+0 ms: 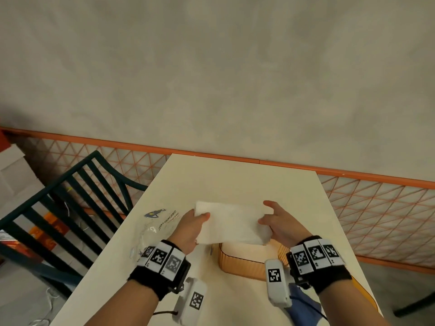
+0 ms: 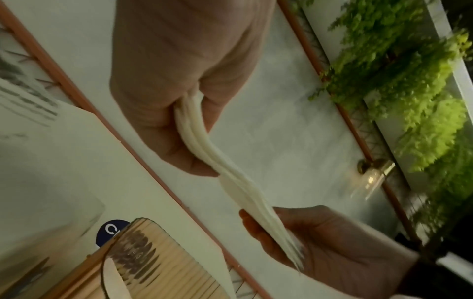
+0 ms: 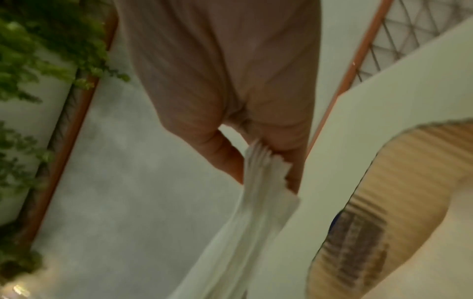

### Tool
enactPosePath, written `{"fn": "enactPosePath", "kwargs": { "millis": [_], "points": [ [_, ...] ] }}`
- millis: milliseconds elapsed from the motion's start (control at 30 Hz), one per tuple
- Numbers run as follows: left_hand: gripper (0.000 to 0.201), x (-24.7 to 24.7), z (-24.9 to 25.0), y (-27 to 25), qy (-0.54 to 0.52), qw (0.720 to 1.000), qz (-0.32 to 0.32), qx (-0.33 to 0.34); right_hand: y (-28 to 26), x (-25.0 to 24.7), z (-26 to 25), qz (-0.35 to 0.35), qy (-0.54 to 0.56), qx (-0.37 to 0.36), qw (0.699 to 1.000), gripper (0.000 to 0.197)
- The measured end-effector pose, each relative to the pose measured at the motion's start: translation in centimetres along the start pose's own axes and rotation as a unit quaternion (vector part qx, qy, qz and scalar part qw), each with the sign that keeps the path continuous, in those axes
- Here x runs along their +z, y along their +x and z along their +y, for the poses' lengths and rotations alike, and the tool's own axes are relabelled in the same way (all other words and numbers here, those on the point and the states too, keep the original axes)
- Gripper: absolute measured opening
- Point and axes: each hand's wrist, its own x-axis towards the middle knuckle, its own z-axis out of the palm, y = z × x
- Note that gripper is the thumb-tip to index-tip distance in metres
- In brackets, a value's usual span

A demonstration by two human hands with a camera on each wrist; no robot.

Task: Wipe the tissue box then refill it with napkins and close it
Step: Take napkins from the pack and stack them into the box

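1. Napkins (image 1: 231,223): white stack, held in the air above the bench (image 1: 235,180), just beyond the tissue box.
2. Left hand (image 1: 191,228): pinching the stack's left end.
3. Right hand (image 1: 280,225): pinching its right end.
4. Tissue box (image 1: 244,261): ribbed, tan, open, on the bench below.

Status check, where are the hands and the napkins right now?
Left hand and right hand each grip an end of the napkin stack. Stack above the open tissue box, not yet in. Nothing in the way.

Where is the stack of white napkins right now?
In the head view, the napkins are held mid-table between the left hand and right hand, just above the open tissue box.
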Motion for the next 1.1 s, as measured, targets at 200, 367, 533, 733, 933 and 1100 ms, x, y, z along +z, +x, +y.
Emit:
{"fn": "enactPosePath", "kwargs": {
  "millis": [200, 367, 533, 733, 933, 1100],
  "points": [
    [0.033, 4.9, -1.6, 4.3, 0.198, 0.98, -0.011, 0.014, 2.6, -2.7, 2.7, 0.17, -0.253, 0.013, 0.952, 0.054],
    [0.016, 7.0, -4.0, 7.3, 0.458, 0.889, -0.003, 0.014, 3.6, -2.6, 5.3, 0.163, -0.342, 0.046, 0.924, 0.042],
    [0.033, 8.1, -5.2, 7.8, 0.566, 0.824, -0.002, 0.028, 4.5, -1.5, 7.2, 0.135, -0.423, 0.101, 0.891, 0.04],
    [0.035, 9.9, -6.7, 7.5, 0.604, 0.791, 0.044, 0.086, 4.7, -0.3, 7.0, 0.132, -0.549, 0.046, 0.824, 0.035],
    [0.031, 9.9, -7.6, 7.7, 0.663, 0.742, -0.091, 0.033, 6.1, -0.1, 7.5, -0.007, -0.63, 0.069, 0.774, 0.037],
    [0.023, 9.0, -7.3, 8.2, 0.615, 0.782, -0.097, 0.035, 6.0, -0.3, 8.4, -0.015, -0.615, 0.072, 0.785, 0.042]
  ]
}}
